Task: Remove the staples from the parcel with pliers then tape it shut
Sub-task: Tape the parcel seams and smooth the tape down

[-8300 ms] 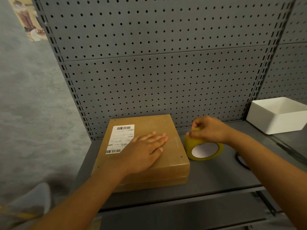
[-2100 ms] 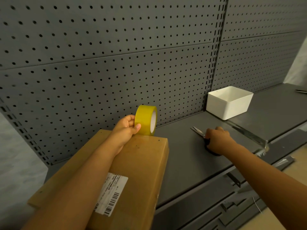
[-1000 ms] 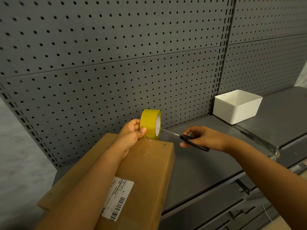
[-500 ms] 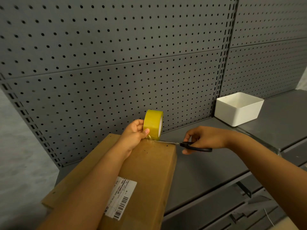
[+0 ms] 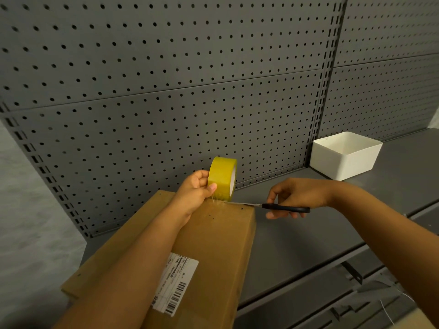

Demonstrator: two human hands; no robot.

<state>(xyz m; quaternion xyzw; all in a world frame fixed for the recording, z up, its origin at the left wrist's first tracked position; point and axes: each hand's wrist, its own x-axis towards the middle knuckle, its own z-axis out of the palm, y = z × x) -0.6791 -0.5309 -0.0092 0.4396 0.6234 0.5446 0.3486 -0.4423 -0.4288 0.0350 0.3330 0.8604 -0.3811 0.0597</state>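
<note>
A brown cardboard parcel [image 5: 213, 245] with a white barcode label [image 5: 177, 284] lies on the grey shelf [image 5: 297, 245], reaching out over its front edge. My left hand [image 5: 196, 193] grips a yellow tape roll [image 5: 222, 178] upright above the parcel's far end, with thin tape strands stretched down to the cardboard. My right hand [image 5: 295, 194] holds black-handled scissors [image 5: 282, 207]. Their blades lie flat along the parcel's far edge, the tips right under the roll. No pliers are in view.
A white open bin [image 5: 345, 157] stands on the shelf at the back right. A grey pegboard wall [image 5: 190, 91] rises directly behind the parcel. Lower shelf rails [image 5: 351, 302] run below the front edge at the right.
My right hand picked the scissors up off the shelf and brought them left to the tape under the roll. My left hand keeps the roll above the parcel's far end.
</note>
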